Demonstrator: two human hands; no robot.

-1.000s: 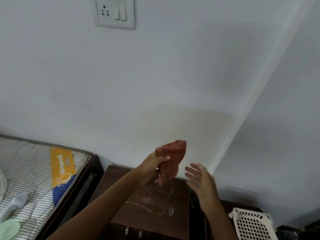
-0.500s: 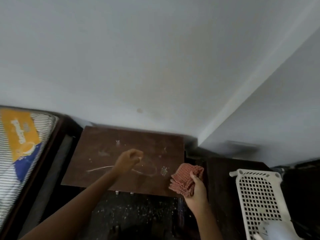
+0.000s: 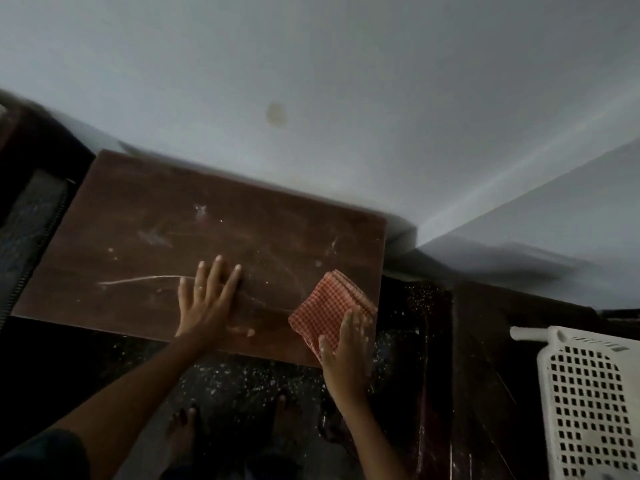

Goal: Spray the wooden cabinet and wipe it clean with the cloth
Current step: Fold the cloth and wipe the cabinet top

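Red-and-white checked cloth, folded into a thick pad, lies on the right front corner of the wooden cabinet, with the right hand laid flat over its near half. That hand's fingers are stretched out and press down rather than curl round the fabric. The left hand rests bare on the cabinet top near the front edge, palm down, fingers straight and slightly spread, holding nothing.

The step in hand looks like the wipe itself. To do it well, I would keep the pad flat under the whole palm and draw it in long overlapping strokes from the right corner toward the left, working front to back. The steadying left hand would have to lift out of the way as the cloth reaches it. Pressing harder over the dried marks should help, as should turning the pad to a fresh face once it loads up. Sweeping the grit toward one edge beats scattering it onto the floor, which is already speckled white.

The cabinet stands against the grey wall, close to the room's corner. Its top is dark brown, dull and dusty. A long pale streak runs left of the left hand, with whitish smears further back and scattered specks. Whether the surface is wet with spray is hard to say in this dim, blurred view.
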